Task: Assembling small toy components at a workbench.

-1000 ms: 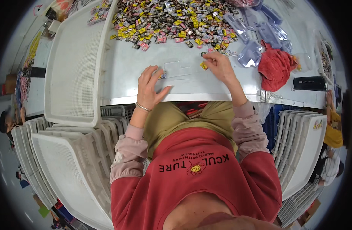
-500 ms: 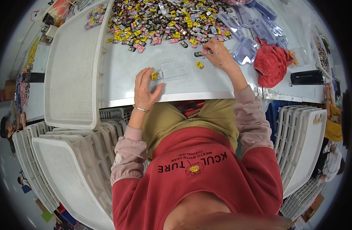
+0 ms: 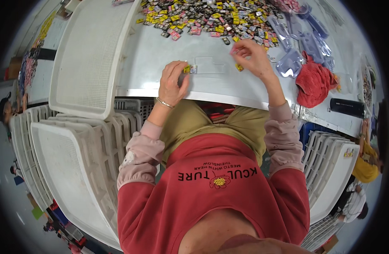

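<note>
A flat clear plastic tray [image 3: 209, 66] lies on the table, with a small yellow block [image 3: 186, 69] and a small white block [image 3: 194, 69] side by side at its left end. My left hand [image 3: 173, 80] is beside that end, fingers curved near the yellow block and thumb held apart. To the right, my right hand [image 3: 252, 57] pinches a small pink block [image 3: 233, 51] between thumb and fingertips, just above the table. Another yellow block [image 3: 239, 67] lies under its near side, partly covered.
A wide pile of small coloured blocks [image 3: 211, 21] spreads over the far table. Clear bluish plastic trays [image 3: 289, 62], a red cloth [image 3: 315, 82] and a black case [image 3: 347, 107] lie to the right. A white mesh tray [image 3: 86, 51] borders the left; stacked white crates [image 3: 63, 165] stand below it.
My right hand has lifted the pink block and turned inward with it. My left fingers have curled closer to the yellow block. The whole view has shifted slightly.
</note>
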`<action>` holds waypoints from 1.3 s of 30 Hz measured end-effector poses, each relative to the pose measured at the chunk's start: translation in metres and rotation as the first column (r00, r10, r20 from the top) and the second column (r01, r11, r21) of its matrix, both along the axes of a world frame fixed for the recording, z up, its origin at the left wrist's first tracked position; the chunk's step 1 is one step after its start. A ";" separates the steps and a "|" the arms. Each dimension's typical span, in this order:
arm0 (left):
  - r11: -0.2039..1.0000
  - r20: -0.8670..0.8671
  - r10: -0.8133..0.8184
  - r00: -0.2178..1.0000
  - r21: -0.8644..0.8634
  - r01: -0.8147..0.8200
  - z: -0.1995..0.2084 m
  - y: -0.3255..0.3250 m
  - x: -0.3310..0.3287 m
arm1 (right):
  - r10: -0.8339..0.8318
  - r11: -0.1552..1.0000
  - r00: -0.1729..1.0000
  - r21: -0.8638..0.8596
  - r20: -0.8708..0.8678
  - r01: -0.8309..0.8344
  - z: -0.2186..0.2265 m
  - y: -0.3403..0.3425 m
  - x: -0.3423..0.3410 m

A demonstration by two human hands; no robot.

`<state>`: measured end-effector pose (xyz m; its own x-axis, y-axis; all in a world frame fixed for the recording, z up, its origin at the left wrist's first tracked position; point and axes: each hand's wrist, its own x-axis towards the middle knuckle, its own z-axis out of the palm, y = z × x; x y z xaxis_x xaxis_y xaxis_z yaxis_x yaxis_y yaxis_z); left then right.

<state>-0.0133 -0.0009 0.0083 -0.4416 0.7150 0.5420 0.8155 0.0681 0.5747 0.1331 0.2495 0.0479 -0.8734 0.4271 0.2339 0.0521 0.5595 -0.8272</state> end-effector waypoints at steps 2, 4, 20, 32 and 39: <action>1.000 -0.008 -0.002 1.000 -0.010 0.002 -0.002 -0.001 -0.002 | 0.132 0.991 0.990 -0.034 0.041 -0.130 0.005 -0.023 -0.017; 0.997 -0.129 -0.060 0.990 -0.061 0.052 0.004 0.000 0.000 | 0.335 0.941 0.937 0.015 0.099 -0.338 0.000 -0.043 -0.033; 0.990 -0.198 -0.060 0.978 -0.135 0.033 0.002 -0.002 0.004 | 0.170 0.985 0.984 0.009 0.046 -0.171 -0.017 -0.058 -0.024; 0.993 -0.207 -0.060 0.977 -0.117 0.036 -0.001 -0.002 0.003 | 0.174 0.923 0.984 0.344 0.034 -0.175 -0.035 -0.079 -0.031; 0.998 -0.165 -0.021 0.986 -0.069 0.009 0.005 -0.003 0.004 | -0.084 0.982 0.996 0.168 -0.020 0.086 -0.014 -0.051 0.006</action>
